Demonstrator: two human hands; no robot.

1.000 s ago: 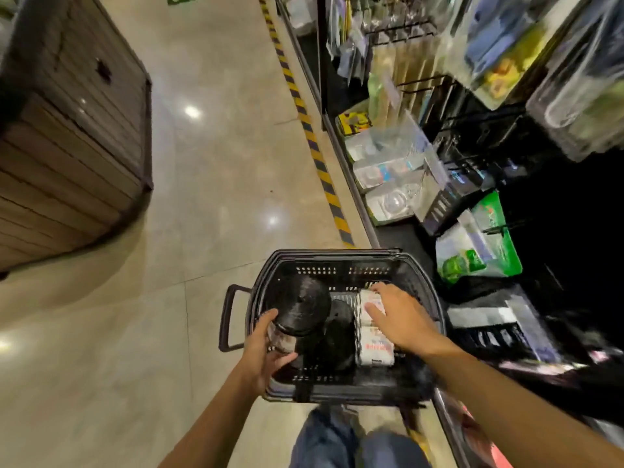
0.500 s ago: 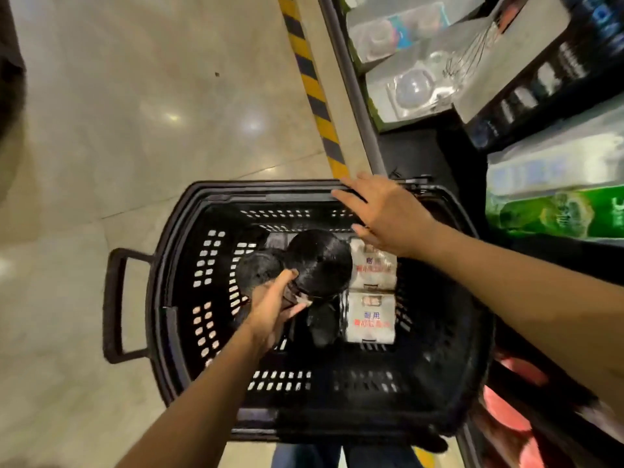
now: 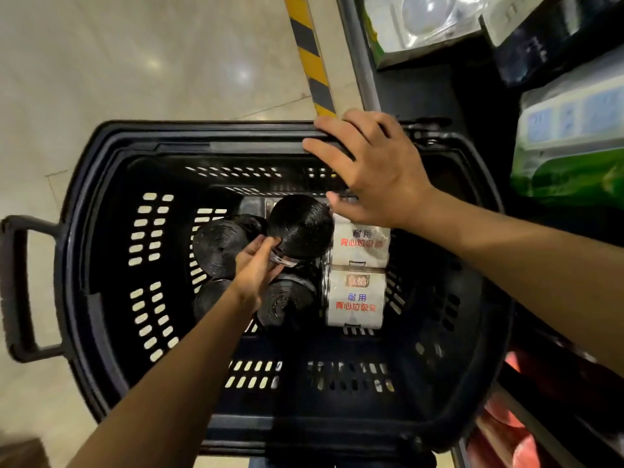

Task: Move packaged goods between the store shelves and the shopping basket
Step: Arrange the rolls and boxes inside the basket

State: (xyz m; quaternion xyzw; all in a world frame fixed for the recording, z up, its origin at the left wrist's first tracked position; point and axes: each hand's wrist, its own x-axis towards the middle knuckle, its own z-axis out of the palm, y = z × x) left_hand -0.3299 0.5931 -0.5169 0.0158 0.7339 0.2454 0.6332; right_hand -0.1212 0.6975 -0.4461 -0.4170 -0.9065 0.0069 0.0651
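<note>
A black plastic shopping basket (image 3: 101, 298) stands on the floor below me. Inside lie several black bag rolls and two white packs with red and blue print (image 3: 354, 298). My left hand (image 3: 256, 268) reaches into the basket and grips one black roll (image 3: 300, 226) at its lower edge, holding it above the others. My right hand (image 3: 368, 167) rests on the basket's far rim with its fingers spread flat and holds nothing.
Store shelves (image 3: 557, 136) with packaged goods run along the right side, close to the basket. A yellow-and-black floor stripe (image 3: 309, 52) lies beyond the far rim. The basket's pull handle (image 3: 20, 288) sticks out to the left over shiny floor tiles.
My view has tilted down onto the basket. My right hand left the white packs and moved to the far rim. My left hand carried the black roll from the left rim deeper into the basket.
</note>
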